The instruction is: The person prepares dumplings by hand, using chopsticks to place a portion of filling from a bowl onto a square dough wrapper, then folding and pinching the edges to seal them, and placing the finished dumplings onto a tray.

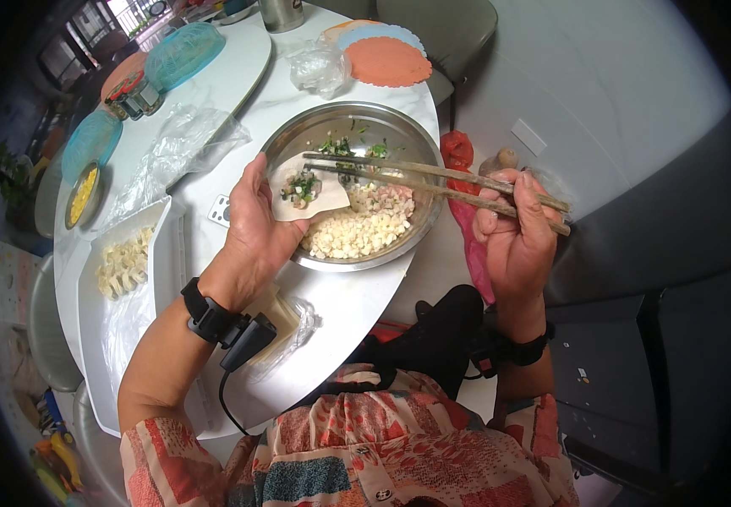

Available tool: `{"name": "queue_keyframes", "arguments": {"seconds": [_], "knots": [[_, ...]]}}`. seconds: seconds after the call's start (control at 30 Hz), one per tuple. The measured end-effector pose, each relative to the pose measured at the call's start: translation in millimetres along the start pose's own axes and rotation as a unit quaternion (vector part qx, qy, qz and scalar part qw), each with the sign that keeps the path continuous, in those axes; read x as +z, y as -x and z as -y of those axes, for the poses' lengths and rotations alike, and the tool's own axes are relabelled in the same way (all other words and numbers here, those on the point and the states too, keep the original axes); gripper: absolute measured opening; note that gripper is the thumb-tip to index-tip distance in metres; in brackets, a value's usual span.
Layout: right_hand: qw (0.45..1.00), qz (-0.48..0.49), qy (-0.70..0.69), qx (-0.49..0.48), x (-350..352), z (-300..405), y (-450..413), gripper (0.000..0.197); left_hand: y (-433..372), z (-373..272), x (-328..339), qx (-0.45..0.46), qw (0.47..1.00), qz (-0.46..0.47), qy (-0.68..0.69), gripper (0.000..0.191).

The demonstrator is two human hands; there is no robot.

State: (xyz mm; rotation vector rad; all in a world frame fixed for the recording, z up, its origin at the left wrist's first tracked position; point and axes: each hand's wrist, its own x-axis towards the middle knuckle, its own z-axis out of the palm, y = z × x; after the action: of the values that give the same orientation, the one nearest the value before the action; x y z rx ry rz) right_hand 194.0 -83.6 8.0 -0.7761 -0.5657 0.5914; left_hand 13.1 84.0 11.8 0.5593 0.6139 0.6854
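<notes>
My left hand [256, 222] holds a thin dough wrapper [327, 201] over the near left rim of a stainless steel bowl [365, 265]. On the wrapper sits a small mound of filling [300, 188] with chopped greens. A pair of wooden chopsticks [429, 177] is gripped in my right hand [520, 231], out past the bowl's right side. Their tips reach across the bowl to just above the wrapper. Inside the bowl lie pale diced pieces [359, 231], pinkish minced meat [394, 199] and chopped greens [340, 147]. Below my left wrist, a stack of wrappers [279, 323] rests in clear plastic.
A white tray [165, 253] with several folded dumplings [125, 263] stands at left. Beyond are a crumpled plastic bag [181, 142], glass jars [137, 95], teal mesh covers [186, 56] and a dish of yellow food [83, 195]. A red bag [460, 158] hangs beside the table's right edge.
</notes>
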Motion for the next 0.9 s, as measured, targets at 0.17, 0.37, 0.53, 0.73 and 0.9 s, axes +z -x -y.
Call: {"name": "queue_keyframes", "arguments": {"seconds": [0.17,0.37,0.53,0.73,0.9], "knots": [[0.999,0.029,0.026,0.005,-2,-5,1,0.030,2,-1,2,-0.011,1.000,0.008,-0.001,0.048],[0.999,0.027,0.041,0.015,-1,-8,2,0.028,5,0,8,0.009,0.999,-0.026,-0.016,0.050],[0.999,0.027,-0.007,0.021,-9,-6,-1,0.026,1,1,4,0.006,1.000,-0.021,-0.021,0.049],[0.998,-0.025,0.032,-0.052,-14,-19,-17,0.026,2,0,4,0.001,1.000,-0.028,-0.014,0.049],[0.995,-0.016,0.094,0.040,-25,-48,-33,0.020,10,2,15,-0.005,0.999,-0.040,-0.021,0.049]]}}
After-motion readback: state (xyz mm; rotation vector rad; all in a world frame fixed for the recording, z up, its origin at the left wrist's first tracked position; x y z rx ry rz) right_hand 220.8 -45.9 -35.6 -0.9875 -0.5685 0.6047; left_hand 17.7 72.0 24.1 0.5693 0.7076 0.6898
